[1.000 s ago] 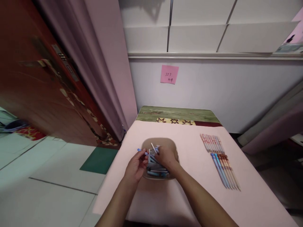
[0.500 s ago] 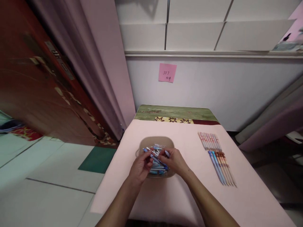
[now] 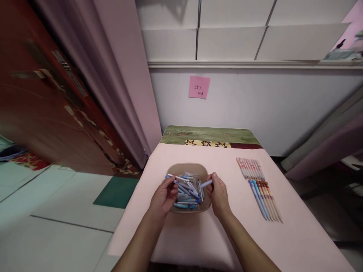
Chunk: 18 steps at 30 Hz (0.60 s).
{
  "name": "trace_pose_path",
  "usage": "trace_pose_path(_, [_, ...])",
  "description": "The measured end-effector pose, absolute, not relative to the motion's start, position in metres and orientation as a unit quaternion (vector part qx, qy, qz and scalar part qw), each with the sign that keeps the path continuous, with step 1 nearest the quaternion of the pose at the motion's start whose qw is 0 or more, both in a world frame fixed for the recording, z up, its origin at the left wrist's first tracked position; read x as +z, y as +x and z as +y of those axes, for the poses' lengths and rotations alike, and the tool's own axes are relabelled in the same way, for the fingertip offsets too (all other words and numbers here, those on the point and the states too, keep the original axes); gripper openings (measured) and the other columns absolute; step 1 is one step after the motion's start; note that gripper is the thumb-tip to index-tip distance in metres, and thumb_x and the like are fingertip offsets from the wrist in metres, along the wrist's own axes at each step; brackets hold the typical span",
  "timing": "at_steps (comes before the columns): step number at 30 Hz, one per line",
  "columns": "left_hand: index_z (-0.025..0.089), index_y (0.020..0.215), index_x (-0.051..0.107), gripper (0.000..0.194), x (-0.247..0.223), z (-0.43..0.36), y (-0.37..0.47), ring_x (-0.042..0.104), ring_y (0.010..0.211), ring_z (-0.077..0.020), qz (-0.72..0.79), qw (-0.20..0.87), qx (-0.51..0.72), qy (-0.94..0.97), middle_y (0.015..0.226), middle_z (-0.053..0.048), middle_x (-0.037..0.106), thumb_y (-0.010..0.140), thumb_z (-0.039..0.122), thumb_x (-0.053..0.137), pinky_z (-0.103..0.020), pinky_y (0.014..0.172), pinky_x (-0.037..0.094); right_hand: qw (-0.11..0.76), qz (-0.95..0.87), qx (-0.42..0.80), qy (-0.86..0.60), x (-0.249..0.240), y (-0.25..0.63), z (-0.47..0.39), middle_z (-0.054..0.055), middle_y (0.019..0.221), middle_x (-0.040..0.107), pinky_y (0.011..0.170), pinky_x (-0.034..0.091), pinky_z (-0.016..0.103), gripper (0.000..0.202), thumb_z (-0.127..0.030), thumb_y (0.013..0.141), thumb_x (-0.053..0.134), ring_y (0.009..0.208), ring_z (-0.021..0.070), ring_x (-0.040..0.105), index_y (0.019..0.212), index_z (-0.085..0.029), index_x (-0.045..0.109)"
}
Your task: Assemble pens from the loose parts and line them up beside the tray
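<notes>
A beige plastic basin (image 3: pixel 173 169) stands on the pink-covered table, with blue pen parts (image 3: pixel 185 197) and thin white sticks lying loose inside. Over its left side my left hand (image 3: pixel 162 196) pinches a slim white pen refill (image 3: pixel 179 177) together with a small blue piece. At the right rim, the fingers of my right hand (image 3: pixel 219 194) close round a pale lavender-blue pen barrel (image 3: pixel 206 183), pointing left over the basin. The two hands are apart. My fingers partly hide the ends of what they hold.
To the right lie a row of pink and white pens (image 3: pixel 250 169) and, below it, a row of blue and brown-topped pens (image 3: pixel 265 200). A pink note (image 3: pixel 199 87) is stuck on the wall behind the table. A red door (image 3: pixel 42 94) stands at the left.
My right hand has moved right, away from my left hand, with the barrel now showing in its fingers. My left hand has shifted slightly left with the refill.
</notes>
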<state>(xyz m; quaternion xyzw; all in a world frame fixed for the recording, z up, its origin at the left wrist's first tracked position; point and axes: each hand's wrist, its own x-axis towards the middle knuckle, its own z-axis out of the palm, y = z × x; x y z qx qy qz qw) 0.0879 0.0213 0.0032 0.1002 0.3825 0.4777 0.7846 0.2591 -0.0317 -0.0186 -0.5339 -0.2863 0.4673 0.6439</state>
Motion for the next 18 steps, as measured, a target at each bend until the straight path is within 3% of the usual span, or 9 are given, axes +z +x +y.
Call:
trace_pose_path(6, [0.008,0.079,0.06,0.006,0.007,0.023,0.084,0.048,0.047,-0.0038,0.382,0.778,0.489,0.1,0.063,-0.002,0.056,0.08,0.005,0.056,-0.009,0.033,0.031,0.673,-0.249,0.501,-0.483,-0.028,0.251,-0.04,-0.001,0.066,0.064,0.048,0.04,0.023,0.029,-0.048,0.078,0.062,0.05,0.0112,0.049,0.083,-0.02,0.056])
trace_pose_path(11, [0.009,0.078,0.06,0.004,0.006,0.024,0.084,0.048,0.047,-0.004,0.382,0.775,0.493,0.106,0.064,-0.002,0.057,0.079,0.005,0.058,-0.009,0.033,0.031,0.646,-0.264,0.517,-0.495,-0.032,0.249,-0.043,0.001,0.065,0.067,0.052,0.046,0.025,0.031,-0.043,0.069,0.071,0.052,0.0129,0.057,0.082,-0.018,0.058])
trace_pose_path(18, [0.01,0.076,0.06,0.004,0.005,0.025,0.087,0.048,0.047,-0.0042,0.391,0.766,0.497,0.113,0.064,-0.002,0.057,0.077,0.006,0.059,-0.01,0.033,0.031,0.638,-0.286,0.508,-0.503,-0.029,0.249,-0.044,0.0,0.061,0.065,0.05,0.042,0.022,0.027,-0.04,0.071,0.07,0.048,0.011,0.054,0.079,-0.018,0.057])
